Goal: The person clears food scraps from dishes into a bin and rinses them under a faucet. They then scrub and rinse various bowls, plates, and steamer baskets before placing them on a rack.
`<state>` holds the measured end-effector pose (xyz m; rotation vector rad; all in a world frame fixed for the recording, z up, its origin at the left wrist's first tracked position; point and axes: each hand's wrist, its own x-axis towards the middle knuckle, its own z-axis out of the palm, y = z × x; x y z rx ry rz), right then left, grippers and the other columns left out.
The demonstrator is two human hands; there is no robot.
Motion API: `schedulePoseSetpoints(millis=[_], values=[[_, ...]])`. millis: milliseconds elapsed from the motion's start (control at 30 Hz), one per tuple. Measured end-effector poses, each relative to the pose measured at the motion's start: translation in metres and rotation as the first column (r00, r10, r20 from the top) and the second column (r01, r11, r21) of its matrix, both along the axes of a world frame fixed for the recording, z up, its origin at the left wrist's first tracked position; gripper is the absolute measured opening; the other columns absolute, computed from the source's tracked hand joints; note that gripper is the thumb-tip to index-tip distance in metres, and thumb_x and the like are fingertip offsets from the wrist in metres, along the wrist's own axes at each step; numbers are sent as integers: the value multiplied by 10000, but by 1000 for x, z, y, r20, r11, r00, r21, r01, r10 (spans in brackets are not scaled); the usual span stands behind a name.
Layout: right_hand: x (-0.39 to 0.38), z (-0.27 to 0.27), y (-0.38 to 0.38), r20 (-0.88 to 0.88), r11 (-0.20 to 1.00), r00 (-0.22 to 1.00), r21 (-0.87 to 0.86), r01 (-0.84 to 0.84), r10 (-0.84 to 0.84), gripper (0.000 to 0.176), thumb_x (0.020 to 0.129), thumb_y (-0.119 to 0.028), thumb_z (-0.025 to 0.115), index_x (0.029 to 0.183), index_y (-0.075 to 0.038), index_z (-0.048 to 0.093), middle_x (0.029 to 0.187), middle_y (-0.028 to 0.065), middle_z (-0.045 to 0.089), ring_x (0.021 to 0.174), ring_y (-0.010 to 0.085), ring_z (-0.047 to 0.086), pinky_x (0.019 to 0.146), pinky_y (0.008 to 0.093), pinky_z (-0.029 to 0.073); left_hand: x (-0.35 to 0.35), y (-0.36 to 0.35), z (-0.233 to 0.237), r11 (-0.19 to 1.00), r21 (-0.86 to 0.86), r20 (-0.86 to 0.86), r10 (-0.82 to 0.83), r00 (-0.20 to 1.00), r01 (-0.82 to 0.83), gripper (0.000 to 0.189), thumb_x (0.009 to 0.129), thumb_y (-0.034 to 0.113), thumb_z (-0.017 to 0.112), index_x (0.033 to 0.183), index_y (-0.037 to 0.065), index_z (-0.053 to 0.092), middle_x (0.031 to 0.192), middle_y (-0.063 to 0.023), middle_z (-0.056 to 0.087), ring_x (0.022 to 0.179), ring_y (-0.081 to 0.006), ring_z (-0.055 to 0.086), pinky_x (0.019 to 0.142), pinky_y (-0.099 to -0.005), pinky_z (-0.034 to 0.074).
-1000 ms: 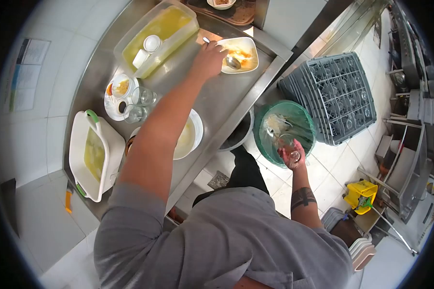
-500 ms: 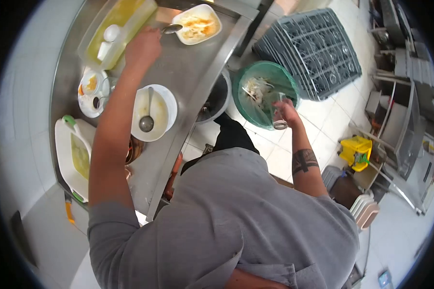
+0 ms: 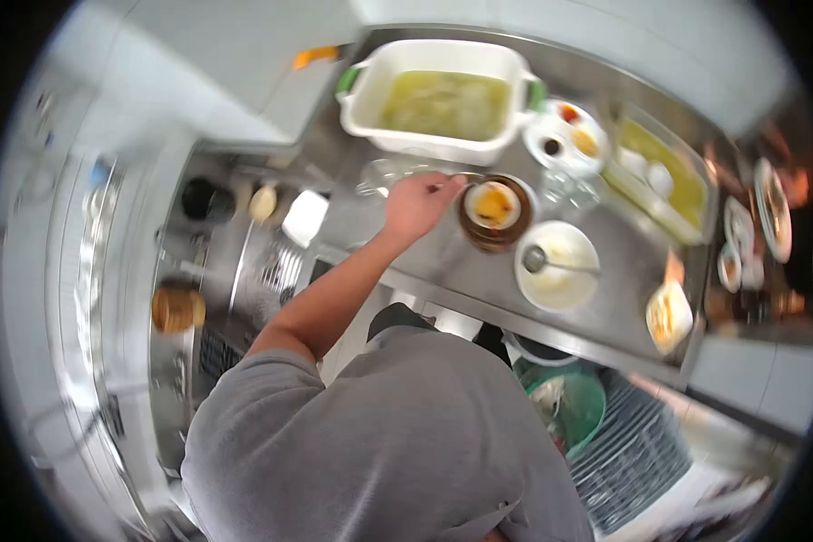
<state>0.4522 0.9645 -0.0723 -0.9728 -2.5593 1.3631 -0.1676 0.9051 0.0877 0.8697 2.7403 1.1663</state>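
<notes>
My left hand (image 3: 420,208) is closed over the steel table, its fingers pinched. A thin metal edge shows at the fingertips, apparently the spoon seen earlier; blur hides most of it. Just right of the fingers stands a stack of brown bowls (image 3: 490,240), topped by a small white dish (image 3: 493,206) with orange residue. Clear glasses (image 3: 384,173) lie behind the hand. Farther right, a ladle (image 3: 535,260) rests in a white bowl (image 3: 565,294). My right hand is not visible; my body covers that side.
At the back stands a white tub (image 3: 438,144) of yellowish liquid. Stained plates (image 3: 542,144), more glasses (image 3: 571,187) and a clear container (image 3: 646,212) sit to its right. A soiled white dish (image 3: 667,316) is near the table's right end. Below are a green bin (image 3: 592,406) and grey racks (image 3: 628,461).
The view has swung left. My left hand has moved from beside the soiled dish to the brown bowls. My right hand, earlier holding a glass over the green bin, has left view.
</notes>
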Motion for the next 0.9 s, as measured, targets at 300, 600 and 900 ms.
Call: schedulePoseSetpoints(millis=[300,600,900], values=[[-34,-39,-35,425,638,684,-272,721,-593,294,883,-309,709,1126,-144,706,1149,94,584,925,261,616,702,407,540,-174,-479,-164,410,48,355,846,399,-911,285,1025,261,492,975,17,631,867,-223,687,712,-331,673,599,-451,518],[-67,-2,-93,504,458,535,-280,844,-678,297,892,-352,694,1121,-163,710,1105,79,599,879,246,617,677,396,538,-251,-769,-242,147,76,738,657,155,-986,105,984,159,502,1047,84,540,774,-93,620,488,-203,521,374,-356,381],[-25,32,-66,552,521,623,-354,777,-554,341,1021,-335,521,1300,-170,629,1169,39,671,854,247,657,567,385,550,-272,-781,-280,284,236,780,514,355,-929,356,972,149,585,1307,252,520,732,11,512,520,-131,468,415,-303,357]])
